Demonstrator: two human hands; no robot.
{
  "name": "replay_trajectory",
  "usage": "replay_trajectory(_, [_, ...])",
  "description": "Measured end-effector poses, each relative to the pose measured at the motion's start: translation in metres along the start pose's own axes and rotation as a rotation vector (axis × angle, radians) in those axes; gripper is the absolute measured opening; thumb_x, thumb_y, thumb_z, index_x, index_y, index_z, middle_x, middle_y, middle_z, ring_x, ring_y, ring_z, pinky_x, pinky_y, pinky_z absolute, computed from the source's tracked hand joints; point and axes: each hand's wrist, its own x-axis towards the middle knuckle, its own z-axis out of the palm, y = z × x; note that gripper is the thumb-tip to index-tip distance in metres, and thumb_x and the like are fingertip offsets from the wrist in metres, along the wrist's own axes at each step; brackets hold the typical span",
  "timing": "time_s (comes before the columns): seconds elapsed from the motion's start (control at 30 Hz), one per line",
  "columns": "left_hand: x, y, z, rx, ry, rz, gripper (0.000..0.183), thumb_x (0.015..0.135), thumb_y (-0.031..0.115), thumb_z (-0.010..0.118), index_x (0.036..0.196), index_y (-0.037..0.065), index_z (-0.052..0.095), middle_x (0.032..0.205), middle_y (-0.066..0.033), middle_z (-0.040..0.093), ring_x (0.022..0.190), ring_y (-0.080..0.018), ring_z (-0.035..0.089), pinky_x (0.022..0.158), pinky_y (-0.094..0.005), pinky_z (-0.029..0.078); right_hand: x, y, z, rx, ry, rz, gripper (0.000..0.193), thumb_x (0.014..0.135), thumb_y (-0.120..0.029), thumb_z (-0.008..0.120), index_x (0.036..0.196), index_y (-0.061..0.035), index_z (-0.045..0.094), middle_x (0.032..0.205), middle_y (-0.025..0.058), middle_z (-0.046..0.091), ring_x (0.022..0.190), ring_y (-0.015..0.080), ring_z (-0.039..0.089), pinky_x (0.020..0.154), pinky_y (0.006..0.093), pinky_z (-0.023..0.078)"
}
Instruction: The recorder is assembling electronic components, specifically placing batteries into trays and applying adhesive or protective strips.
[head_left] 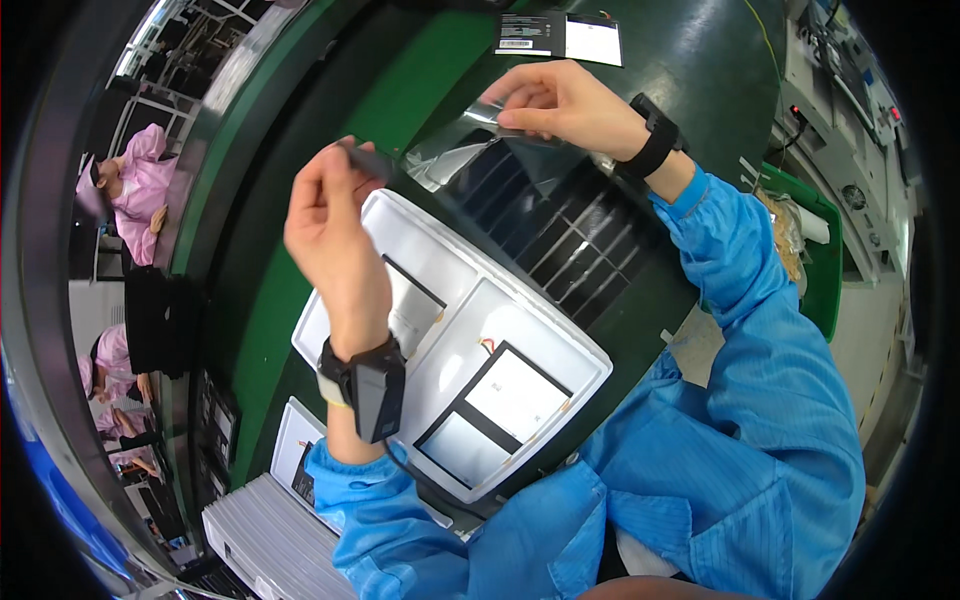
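My left hand (335,225) is raised over the far left corner of a white two-compartment tray (462,258). Its fingers pinch a small dark strip (370,162). Farther right, my right hand (570,105) grips the upper edge of a clear, shiny plastic film (440,160). Rows of black rectangular strips (570,235) show below that hand, beside the tray; whether all of them are on the film I cannot tell. In the tray's near compartment lies a flat black-and-white battery pack (515,395) with coloured wires. Another flat battery pack (412,310) is partly hidden behind my left wrist.
Another flat battery pack (558,40) lies at the far side of the green table. Stacked white trays (270,540) stand at the lower left. A green bin (825,250) with packaging is on the right. People in pink (145,190) sit beyond the left side.
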Motion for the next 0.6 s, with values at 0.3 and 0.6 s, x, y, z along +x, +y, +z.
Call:
replay_trajectory(0.3, [-0.049, 0.04, -0.065, 0.616, -0.494, 0.549, 0.111, 0.054, 0.052, 0.085, 0.144, -0.002, 0.048, 0.132, -0.0206, 0.067, 0.122, -0.0333, 0.065, 0.101, -0.0398, 0.052, -0.014, -0.045, 0.058, -0.055, 0.115, -0.238, 0.035, 0.092, -0.028, 0.078, 0.113, -0.0016, 0.07, 0.098, 0.0089, 0.072, 0.094, 0.0159, 0.068, 0.079, 0.0284, 0.055])
replay_trajectory(0.6, [-0.079, 0.049, -0.115, 0.927, -0.497, 0.577, 0.095, 0.06, 0.046, 0.087, 0.137, 0.001, 0.055, 0.132, -0.0153, 0.067, 0.115, -0.0335, 0.065, 0.098, -0.0404, 0.052, -0.009, -0.085, 0.114, 0.178, -0.535, 0.218, 0.054, 0.085, -0.002, 0.075, 0.134, 0.0098, 0.054, 0.094, 0.0117, 0.075, 0.084, 0.0147, 0.073, 0.077, 0.0256, 0.057])
